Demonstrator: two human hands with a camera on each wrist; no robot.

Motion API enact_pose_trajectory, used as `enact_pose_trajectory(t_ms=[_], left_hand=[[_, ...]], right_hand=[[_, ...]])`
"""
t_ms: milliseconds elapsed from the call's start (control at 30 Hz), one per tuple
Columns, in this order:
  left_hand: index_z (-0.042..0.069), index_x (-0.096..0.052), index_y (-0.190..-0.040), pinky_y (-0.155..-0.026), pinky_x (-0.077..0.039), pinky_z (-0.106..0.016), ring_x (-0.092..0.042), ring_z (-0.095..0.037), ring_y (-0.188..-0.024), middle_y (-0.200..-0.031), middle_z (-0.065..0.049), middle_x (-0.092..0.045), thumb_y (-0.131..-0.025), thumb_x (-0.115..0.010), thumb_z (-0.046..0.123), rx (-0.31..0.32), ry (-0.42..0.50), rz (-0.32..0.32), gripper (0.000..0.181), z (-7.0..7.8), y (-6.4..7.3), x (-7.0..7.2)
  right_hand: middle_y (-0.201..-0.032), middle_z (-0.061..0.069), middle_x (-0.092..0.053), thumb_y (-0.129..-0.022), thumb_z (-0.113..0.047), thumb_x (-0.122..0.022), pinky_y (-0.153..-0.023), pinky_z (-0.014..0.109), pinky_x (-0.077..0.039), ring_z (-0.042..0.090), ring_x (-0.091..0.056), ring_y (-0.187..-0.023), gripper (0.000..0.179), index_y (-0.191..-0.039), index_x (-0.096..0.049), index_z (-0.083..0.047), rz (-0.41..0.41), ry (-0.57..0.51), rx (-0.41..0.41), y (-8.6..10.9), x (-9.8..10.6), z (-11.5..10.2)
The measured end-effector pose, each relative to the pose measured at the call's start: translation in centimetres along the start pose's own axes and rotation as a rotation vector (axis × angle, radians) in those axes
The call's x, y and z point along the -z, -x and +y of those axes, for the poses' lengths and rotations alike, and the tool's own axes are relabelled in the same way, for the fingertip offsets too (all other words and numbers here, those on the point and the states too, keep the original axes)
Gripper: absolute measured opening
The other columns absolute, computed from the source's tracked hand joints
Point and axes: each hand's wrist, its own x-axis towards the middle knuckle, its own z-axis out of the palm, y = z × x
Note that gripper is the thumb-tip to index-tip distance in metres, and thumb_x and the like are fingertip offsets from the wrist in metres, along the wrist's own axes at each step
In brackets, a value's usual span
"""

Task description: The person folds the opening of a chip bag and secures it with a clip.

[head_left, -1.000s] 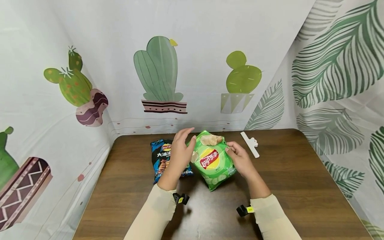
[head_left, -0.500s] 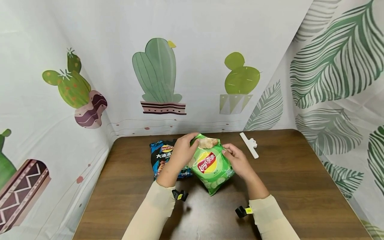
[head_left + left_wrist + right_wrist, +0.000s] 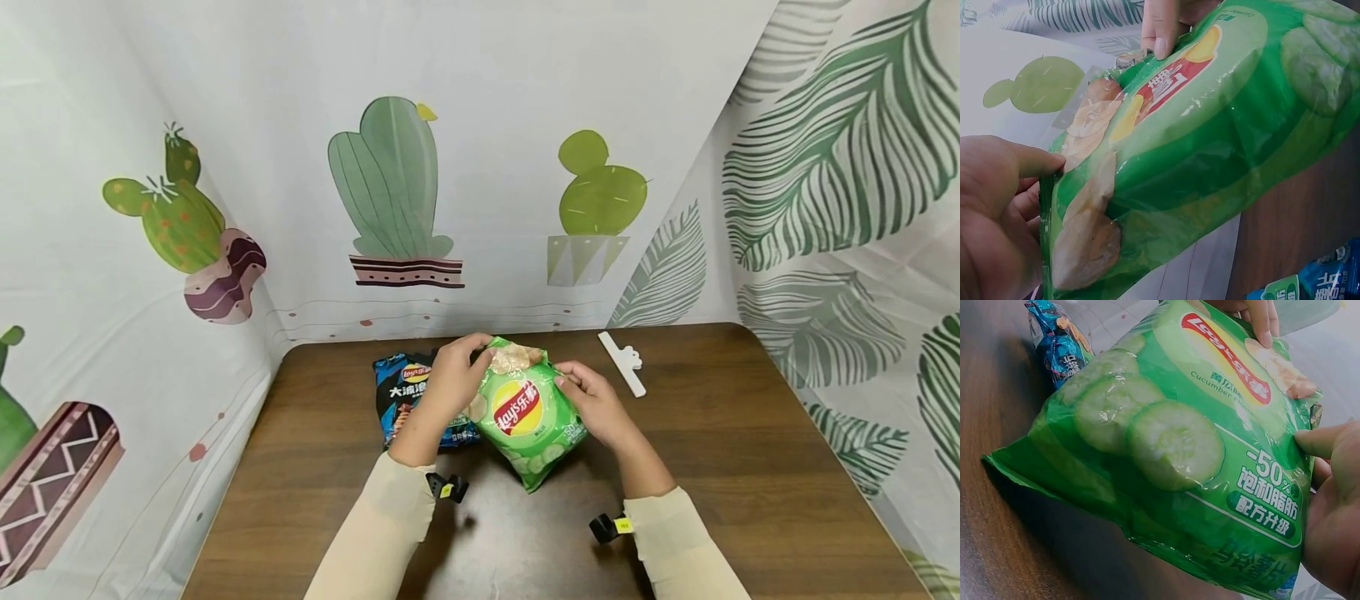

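A green Lay's chip bag [image 3: 525,417] with cucumber slices printed on it is held tilted above the table between both hands. My left hand [image 3: 452,379] pinches its top left edge, thumb on the front and fingers behind, as the left wrist view shows. At the bag's right edge my right hand [image 3: 596,404] pinches the side; its thumb [image 3: 1322,440] presses the front and the fingers are mostly hidden behind. In the right wrist view the bag's lower corner [image 3: 1010,464] points down toward the table. Behind my left wrist lies a blue and black Lay's chip bag [image 3: 397,396], partly covered.
A white bag clip [image 3: 622,364] lies on the brown table [image 3: 720,467], right of the hands near the back edge. A white cloth [image 3: 495,167] printed with cacti and leaves hangs behind and beside the table.
My left hand has come right and taken hold of the green chip bag's top left edge. The bag has tipped and shifted slightly left and down. My right hand keeps its pinch.
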Motion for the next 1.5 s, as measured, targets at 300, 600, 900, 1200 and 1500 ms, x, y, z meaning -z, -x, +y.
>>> enact_pose_trajectory(t_ms=[300, 600, 900, 1200, 1500], left_hand=[[0.017, -0.07, -0.122, -0.062, -0.05, -0.029, -0.059, -0.014, -0.07, -0.107, -0.005, -0.071, -0.104, -0.057, 0.026, 0.0, 0.072, -0.022, 0.024, -0.28, -0.09, 0.15], [0.019, -0.07, -0.122, -0.067, -0.054, -0.03, -0.063, -0.015, -0.082, -0.104, -0.004, -0.07, -0.103, -0.056, 0.021, 0.025, 0.18, -0.034, 0.023, -0.51, -0.04, 0.25], [0.018, -0.069, -0.125, -0.065, -0.055, -0.03, -0.065, -0.02, -0.082, -0.108, -0.007, -0.069, -0.103, -0.056, 0.021, 0.041, 0.212, -0.047, 0.026, -0.65, -0.01, 0.28], [0.019, -0.069, -0.119, -0.063, -0.053, -0.03, -0.062, -0.018, -0.079, -0.103, -0.008, -0.064, -0.105, -0.054, 0.019, 0.067, 0.241, -0.071, 0.021, -0.68, -0.05, 0.33], [0.025, -0.069, -0.098, -0.061, -0.053, -0.033, -0.061, -0.021, -0.075, -0.116, -0.003, -0.067, -0.106, -0.052, 0.02, 0.077, 0.29, -0.085, 0.02, -0.78, 0.08, 0.24]], right_hand=[[-0.083, 0.004, -0.061, -0.105, -0.014, -0.054, -0.058, 0.025, -0.049, 0.006, -0.056, -0.066, 0.028, -0.126, -0.061, 0.004, -0.001, 0.003, 0.012, 0.01, 0.15, 0.15], [-0.109, 0.022, -0.066, -0.105, -0.01, -0.05, -0.069, 0.024, -0.054, 0.004, -0.061, -0.081, 0.033, -0.131, -0.059, 0.007, 0.006, -0.011, -0.011, 0.22, 0.21, -0.21], [-0.125, 0.026, -0.061, -0.109, -0.021, -0.043, -0.08, 0.021, -0.052, 0.002, -0.06, -0.093, 0.039, -0.131, -0.059, 0.007, 0.032, -0.025, -0.042, 0.12, 0.28, -0.01], [-0.12, 0.028, -0.063, -0.108, -0.018, -0.047, -0.072, 0.023, -0.055, 0.004, -0.063, -0.085, 0.035, -0.127, -0.061, 0.008, 0.009, -0.055, 0.014, 0.07, 0.31, 0.25], [-0.096, 0.014, -0.067, -0.106, -0.015, -0.05, -0.062, 0.025, -0.053, 0.006, -0.06, -0.073, 0.029, -0.122, -0.064, 0.006, 0.03, -0.036, 0.019, 0.05, 0.38, 0.06]])
